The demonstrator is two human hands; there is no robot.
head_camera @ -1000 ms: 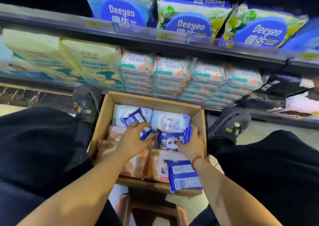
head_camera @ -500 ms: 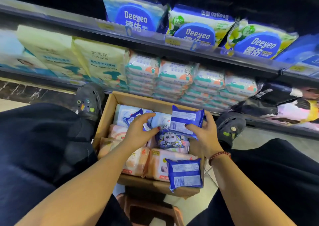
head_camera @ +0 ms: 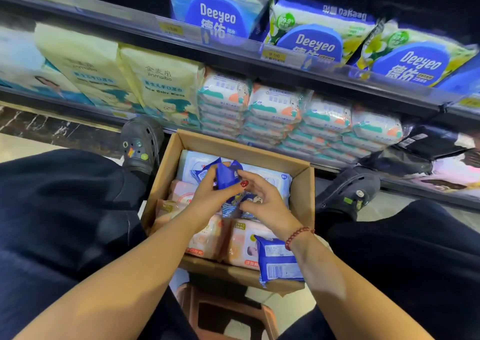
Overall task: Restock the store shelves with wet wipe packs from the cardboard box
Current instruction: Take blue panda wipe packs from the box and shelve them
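Head view. Item: small blue wipe pack (head_camera: 228,177), over the middle of the cardboard box (head_camera: 304,191), pinched between thumb and curled fingers of the left hand (head_camera: 209,196), stood roughly on end. Right hand (head_camera: 268,206): just right of it, fingers curled low over a panda-print pack (head_camera: 255,200) in the box; whether it grips cannot be told. Spare blue pack (head_camera: 279,263): box's near right corner. Shelf stacks (head_camera: 275,111): beyond the box's far wall, so the loaded left hand likely carries forward.
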